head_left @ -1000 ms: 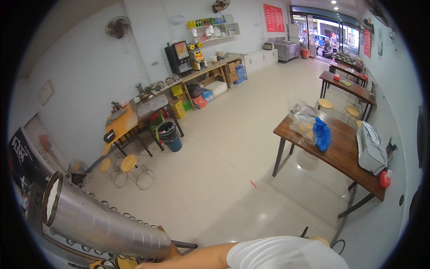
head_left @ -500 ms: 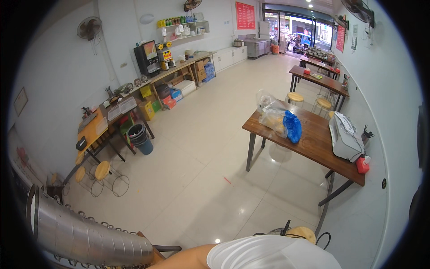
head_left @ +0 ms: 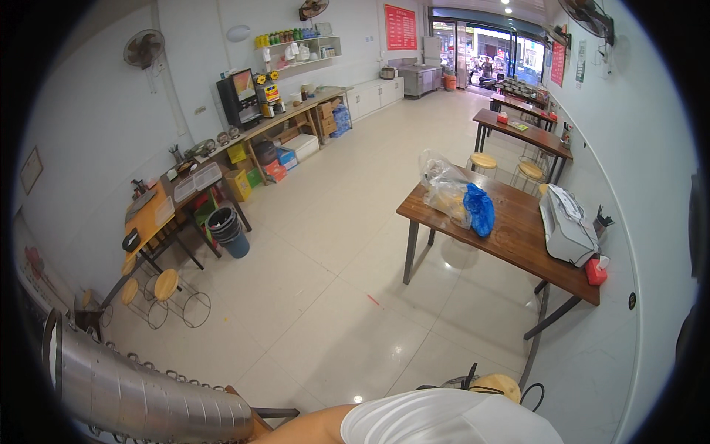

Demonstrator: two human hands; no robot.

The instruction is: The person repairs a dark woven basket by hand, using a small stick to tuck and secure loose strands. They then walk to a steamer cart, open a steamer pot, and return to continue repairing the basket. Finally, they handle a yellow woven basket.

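Neither of my hands shows. A bare arm (head_left: 314, 427) of mine, coming out of a white sleeve (head_left: 451, 418), runs along the bottom edge toward the lower left, and its hand lies outside the picture. Close to that arm stands a tall stack of round steel steamer trays (head_left: 151, 385) with small ring handles down its sides. A corner of a wooden table with a dark leg (head_left: 275, 412) sticks out beside the stack. Just beyond my sleeve is a round wooden stool (head_left: 497, 385) with a black cable by it.
A brown table (head_left: 510, 222) at right bears clear plastic bags (head_left: 442, 183), a blue bag (head_left: 479, 210), a white printer (head_left: 568, 229) and a red tissue box (head_left: 596, 271). Stools (head_left: 167, 284), a bin (head_left: 228, 233) and a long counter (head_left: 296, 111) line the left side.
The room has shifted slightly to the left in the view, as my head turned a little. The arm and steel stack look almost the same.
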